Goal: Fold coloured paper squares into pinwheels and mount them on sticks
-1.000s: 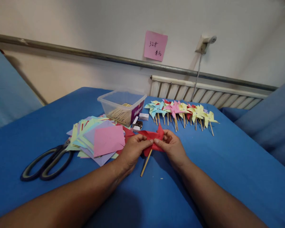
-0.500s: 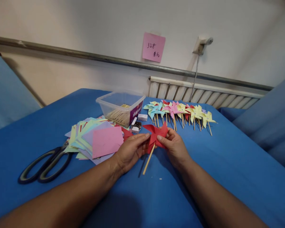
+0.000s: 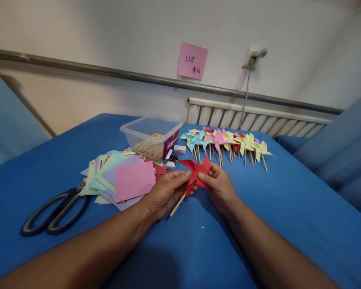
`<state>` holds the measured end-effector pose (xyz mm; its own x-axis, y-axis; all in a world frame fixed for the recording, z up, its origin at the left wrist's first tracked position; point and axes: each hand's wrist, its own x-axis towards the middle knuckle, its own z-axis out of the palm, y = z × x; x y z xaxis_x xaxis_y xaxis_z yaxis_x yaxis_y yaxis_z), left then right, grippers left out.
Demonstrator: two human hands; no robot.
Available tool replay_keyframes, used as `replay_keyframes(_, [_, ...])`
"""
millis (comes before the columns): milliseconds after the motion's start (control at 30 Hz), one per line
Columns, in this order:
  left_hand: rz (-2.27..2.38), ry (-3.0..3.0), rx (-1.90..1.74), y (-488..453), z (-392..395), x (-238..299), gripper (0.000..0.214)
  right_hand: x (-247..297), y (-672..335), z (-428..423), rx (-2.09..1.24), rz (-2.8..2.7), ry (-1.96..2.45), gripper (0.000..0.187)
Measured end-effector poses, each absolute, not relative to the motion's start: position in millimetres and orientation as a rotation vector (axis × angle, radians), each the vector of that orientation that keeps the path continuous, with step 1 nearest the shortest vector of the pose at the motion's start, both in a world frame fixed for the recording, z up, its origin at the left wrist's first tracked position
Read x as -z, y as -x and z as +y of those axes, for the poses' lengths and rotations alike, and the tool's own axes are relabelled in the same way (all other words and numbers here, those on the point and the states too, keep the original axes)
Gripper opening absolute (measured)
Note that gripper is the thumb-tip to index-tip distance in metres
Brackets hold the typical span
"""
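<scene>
A red paper pinwheel (image 3: pixel 195 171) is held between both hands above the blue cloth. My left hand (image 3: pixel 168 189) is closed on its left side, thumb near the centre. On the other side, my right hand (image 3: pixel 221 185) pinches a red blade between thumb and fingers. A wooden stick (image 3: pixel 177 206) slants down to the left from behind the pinwheel; its upper end is hidden by paper and fingers. Just beyond the hands lies an open small box (image 3: pixel 171 161) of dark metal pins. Another red paper piece (image 3: pixel 159 170) shows behind my left hand.
At left a pile of coloured paper squares (image 3: pixel 135 180) partly covers large scissors (image 3: pixel 57 212). Behind it stands a clear plastic tub (image 3: pixel 132 138) of wooden sticks, with a small white box (image 3: pixel 179 149) beside it. Several finished pinwheels (image 3: pixel 218 138) lie at the back right, near a radiator (image 3: pixel 225 116).
The stick's lower end has swung to the left under the pinwheel. My left thumb has shifted slightly closer to the pinwheel's centre. The view has shifted slightly.
</scene>
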<state>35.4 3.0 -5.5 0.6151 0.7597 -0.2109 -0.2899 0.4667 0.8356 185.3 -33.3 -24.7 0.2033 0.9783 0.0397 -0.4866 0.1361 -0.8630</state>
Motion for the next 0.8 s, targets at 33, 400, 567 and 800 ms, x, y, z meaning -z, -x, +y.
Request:
replay_keyframes(33, [0.638, -0.866, -0.701, -35.5, 3.0, 6.0, 0.018, 24.8, -185.2, -33.4, -1.220, -0.735, 0.838, 0.035])
replay_keyframes(400, [0.669, -0.836, -0.737, -38.9, -1.0, 8.0, 0.018, 28.3, -183.5, -33.3, -1.249, -0.806, 0.844, 0.031])
replay_keyframes(567, [0.658, -0.818, -0.737, -38.6, -0.4, 7.6, 0.017, 28.4, -185.6, -33.0, -1.286, -0.769, 0.834, 0.032])
replay_keyframes(800, [0.620, -0.824, -0.692, -36.7, 0.0, 5.6, 0.017, 27.0, -191.1, -32.5, -1.381, -0.744, 0.816, 0.033])
